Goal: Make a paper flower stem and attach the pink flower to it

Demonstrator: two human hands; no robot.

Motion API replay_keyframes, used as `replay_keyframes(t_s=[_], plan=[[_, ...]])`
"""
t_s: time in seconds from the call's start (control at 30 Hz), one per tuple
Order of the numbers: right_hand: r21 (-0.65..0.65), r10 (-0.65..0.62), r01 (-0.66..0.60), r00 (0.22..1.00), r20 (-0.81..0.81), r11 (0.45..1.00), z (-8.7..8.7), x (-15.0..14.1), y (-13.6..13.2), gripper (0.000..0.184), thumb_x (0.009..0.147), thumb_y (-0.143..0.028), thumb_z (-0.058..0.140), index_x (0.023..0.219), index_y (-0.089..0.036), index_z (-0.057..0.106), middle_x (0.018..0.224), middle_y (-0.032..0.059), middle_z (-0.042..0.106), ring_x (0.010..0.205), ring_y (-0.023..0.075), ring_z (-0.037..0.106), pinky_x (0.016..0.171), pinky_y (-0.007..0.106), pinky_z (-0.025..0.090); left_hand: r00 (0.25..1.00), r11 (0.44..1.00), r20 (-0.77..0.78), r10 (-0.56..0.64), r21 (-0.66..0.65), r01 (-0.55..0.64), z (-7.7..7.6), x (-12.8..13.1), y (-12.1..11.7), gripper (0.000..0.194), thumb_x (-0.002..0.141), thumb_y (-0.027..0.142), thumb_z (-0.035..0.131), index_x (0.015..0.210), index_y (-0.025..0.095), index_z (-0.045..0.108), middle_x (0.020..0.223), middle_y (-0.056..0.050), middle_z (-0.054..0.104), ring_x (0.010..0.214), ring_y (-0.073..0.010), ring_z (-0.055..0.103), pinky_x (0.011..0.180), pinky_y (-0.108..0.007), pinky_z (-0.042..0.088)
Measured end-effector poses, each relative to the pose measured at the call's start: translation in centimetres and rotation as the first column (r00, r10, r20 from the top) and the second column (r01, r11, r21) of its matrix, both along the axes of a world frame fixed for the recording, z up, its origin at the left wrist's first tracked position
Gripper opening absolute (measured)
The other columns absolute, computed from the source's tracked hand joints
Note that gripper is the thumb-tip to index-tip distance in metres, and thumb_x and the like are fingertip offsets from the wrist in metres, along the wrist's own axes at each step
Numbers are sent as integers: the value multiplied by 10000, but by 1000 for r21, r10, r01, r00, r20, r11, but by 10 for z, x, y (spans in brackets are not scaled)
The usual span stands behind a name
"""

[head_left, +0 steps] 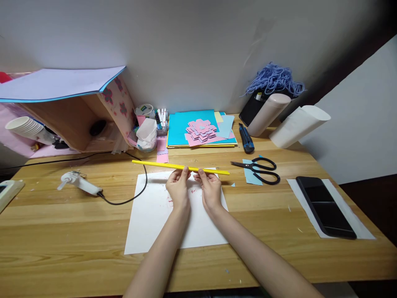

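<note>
Pinches a long, thin yellow rod (155, 164) between thumbs and fingers: bare left hand (178, 187) near the middle, bare right hand (212, 189) farther right along it. Holds it nearly level near the far edge of a white rectangular paper sheet (145, 231). To the right: black loop-handled scissors (252, 165) across a light-blue paper scrap (251, 178). To the left: a corded, white handheld device (85, 184). Beyond: layered pink paper flower (201, 130) atop blue sheets (176, 124).

The wood-grained counter (77, 231) (tiny paper scraps (233, 185) dot it) carries a white sheet (142, 231), a corded white glue gun (83, 184) to its left and, to its right, black scissors (248, 165) partly over a light-blue paper piece (252, 178). Farther back lie a blue-and-black cutter (247, 141) and stacked coloured papers (178, 128).
</note>
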State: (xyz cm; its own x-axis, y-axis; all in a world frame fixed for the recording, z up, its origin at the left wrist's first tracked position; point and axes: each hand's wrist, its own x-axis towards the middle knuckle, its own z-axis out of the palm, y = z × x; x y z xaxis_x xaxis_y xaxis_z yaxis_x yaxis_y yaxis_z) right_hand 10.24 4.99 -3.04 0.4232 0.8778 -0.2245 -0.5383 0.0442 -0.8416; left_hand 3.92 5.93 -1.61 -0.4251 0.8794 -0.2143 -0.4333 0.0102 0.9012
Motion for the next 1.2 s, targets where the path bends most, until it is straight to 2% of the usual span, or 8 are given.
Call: replay_keyframes(t_s=[0.4, 0.8, 1.03, 1.2], plan=[[20, -14, 15, 999, -38, 1000, 0, 3, 2, 279, 612, -362, 755, 727, -136, 639, 649, 15, 688, 559, 123, 626, 597, 259, 510, 997, 997, -32, -72, 20, 72, -1, 0, 0, 293, 607, 374, 748, 744, 125, 677, 709, -36, 674, 681, -124, 615, 700, -246, 496], [77, 28, -22, 996, -89, 997, 4, 5, 2, 242, 636, -332, 747, 744, -150, 630, 642, -7, 674, 564, 115, 627, 585, 237, 513, 992, 991, -31, -123, 51, 124, 0, -1, 1, 273, 632, 374, 736, 753, 139, 672, 721, -29, 677, 681, -119, 616, 691, -238, 490], [112, 68, -60, 996, -61, 992, 5, 6, 2, 245, 645, -350, 736, 760, -159, 634, 655, -7, 674, 581, 126, 634, 613, 261, 524, 991, 988, 22, -130, 86, 128, 0, -2, 3, 265, 645, 369, 730, 754, 141, 652, 725, -20, 666, 687, -114, 618, 686, -230, 482], [90, 77, -69, 993, -87, 994, 5, 5, 2, 218, 623, -296, 758, 768, -158, 669, 680, -4, 684, 607, 109, 627, 664, 251, 521, 995, 990, -13, -103, 94, 104, -4, -4, 4, 251, 651, 363, 727, 736, 140, 648, 714, -11, 648, 671, -108, 601, 675, -230, 473]])
